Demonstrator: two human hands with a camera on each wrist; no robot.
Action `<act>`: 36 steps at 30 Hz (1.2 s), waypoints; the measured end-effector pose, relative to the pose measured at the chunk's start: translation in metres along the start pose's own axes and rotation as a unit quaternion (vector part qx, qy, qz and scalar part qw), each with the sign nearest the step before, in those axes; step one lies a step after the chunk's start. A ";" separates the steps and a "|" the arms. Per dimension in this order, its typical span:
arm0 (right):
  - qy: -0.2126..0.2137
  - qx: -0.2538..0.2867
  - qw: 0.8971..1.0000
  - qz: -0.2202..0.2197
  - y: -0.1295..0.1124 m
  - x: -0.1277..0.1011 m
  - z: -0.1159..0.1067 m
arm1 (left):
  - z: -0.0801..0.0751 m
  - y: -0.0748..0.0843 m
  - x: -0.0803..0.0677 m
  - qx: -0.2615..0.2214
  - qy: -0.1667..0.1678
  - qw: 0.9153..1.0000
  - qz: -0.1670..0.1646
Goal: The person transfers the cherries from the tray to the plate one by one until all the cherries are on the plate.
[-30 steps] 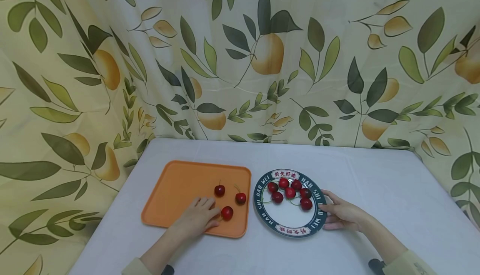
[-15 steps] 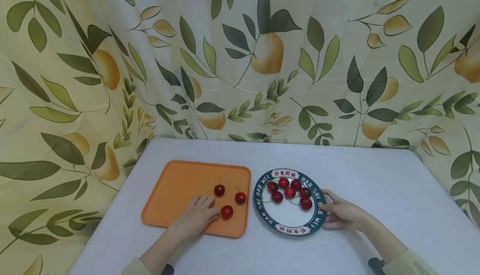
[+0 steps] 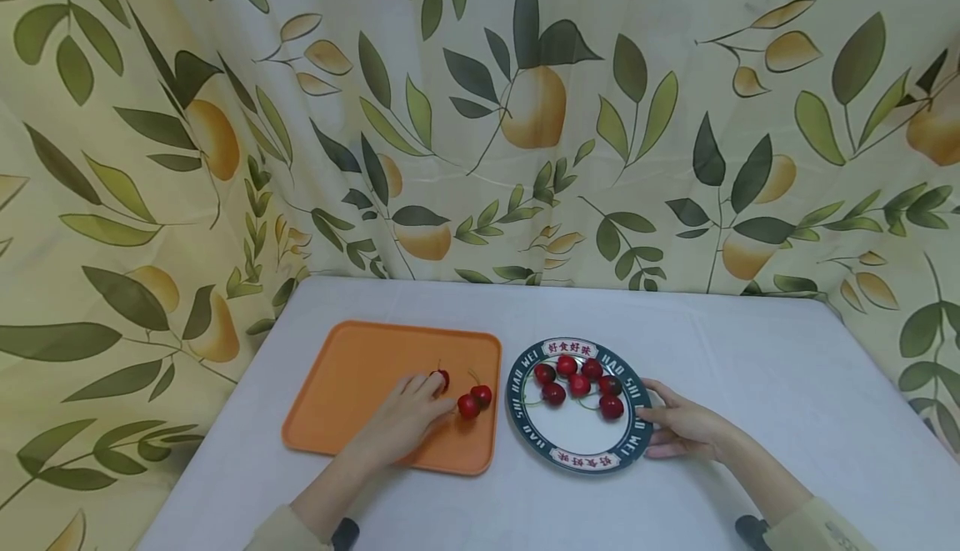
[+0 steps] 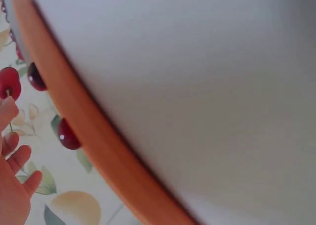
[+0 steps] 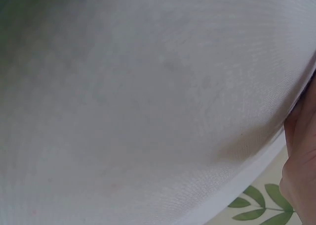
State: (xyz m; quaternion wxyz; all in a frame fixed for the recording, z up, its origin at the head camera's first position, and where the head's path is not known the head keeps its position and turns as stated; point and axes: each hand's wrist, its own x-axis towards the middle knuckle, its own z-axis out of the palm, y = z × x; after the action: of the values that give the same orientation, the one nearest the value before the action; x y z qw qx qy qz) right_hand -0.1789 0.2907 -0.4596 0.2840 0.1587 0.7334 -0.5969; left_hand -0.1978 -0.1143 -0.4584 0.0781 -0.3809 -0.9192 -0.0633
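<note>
My left hand (image 3: pixel 405 424) reaches over the orange tray (image 3: pixel 352 384) and pinches a red cherry (image 3: pixel 468 407) by its stem. In the left wrist view this held cherry (image 4: pixel 9 82) hangs at the fingertips, above the tray's edge. Two other cherries lie on the tray: a red one (image 3: pixel 482 396) close beside the held one, and a dark one (image 3: pixel 443 380) partly hidden behind the fingers. To the right, a round white plate (image 3: pixel 577 436) with a dark patterned rim carries several cherries (image 3: pixel 579 385). My right hand (image 3: pixel 686 428) grips its right rim, thumb on top.
A white cloth (image 3: pixel 757 359) covers the table, running beneath the tray and plate. Behind and to the left hangs a curtain (image 3: pixel 480 159) printed with fruit and leaves. The tray and the plate stand side by side with a narrow gap between them.
My left hand has moved up and to the right, carrying the front cherry off its spot toward the right-hand cherry on the tray. The right hand and plate have stayed in place.
</note>
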 end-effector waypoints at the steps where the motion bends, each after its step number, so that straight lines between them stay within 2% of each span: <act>1: -0.001 -0.002 1.000 0.000 0.000 0.000 0.000 | -0.001 0.001 0.003 0.002 0.006 1.000 0.003; 4: 0.005 -0.002 1.000 0.002 0.001 0.001 0.000 | -0.004 0.007 0.013 0.006 0.016 1.000 0.006; 9: 0.006 -0.004 1.000 0.001 0.002 0.001 0.000 | -0.008 0.019 0.032 0.018 0.007 1.000 0.014; 16: 0.008 -0.004 1.000 0.004 0.001 0.002 0.000 | -0.012 0.035 0.054 0.029 0.013 0.999 0.027; 19: 0.007 -0.004 1.000 0.003 0.001 0.002 0.000 | -0.012 0.041 0.062 0.029 0.003 0.999 0.024; 26: 0.009 -0.007 1.000 0.002 0.001 0.001 0.000 | -0.007 0.053 0.078 0.029 -0.015 0.999 0.023; 32: 0.005 -0.009 1.000 -0.003 0.001 0.002 -0.001 | 0.002 0.062 0.088 0.048 -0.016 0.998 0.030; 36: 0.005 -0.006 1.000 -0.002 0.002 0.001 0.000 | 0.004 0.070 0.094 0.037 -0.030 0.998 0.028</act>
State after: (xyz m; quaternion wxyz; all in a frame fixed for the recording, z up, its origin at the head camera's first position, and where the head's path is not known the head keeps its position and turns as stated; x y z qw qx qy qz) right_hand -0.1788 0.2913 -0.4615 0.2802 0.1586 0.7387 -0.5922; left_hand -0.2141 0.0007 -0.4407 0.0661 -0.4047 -0.9119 -0.0154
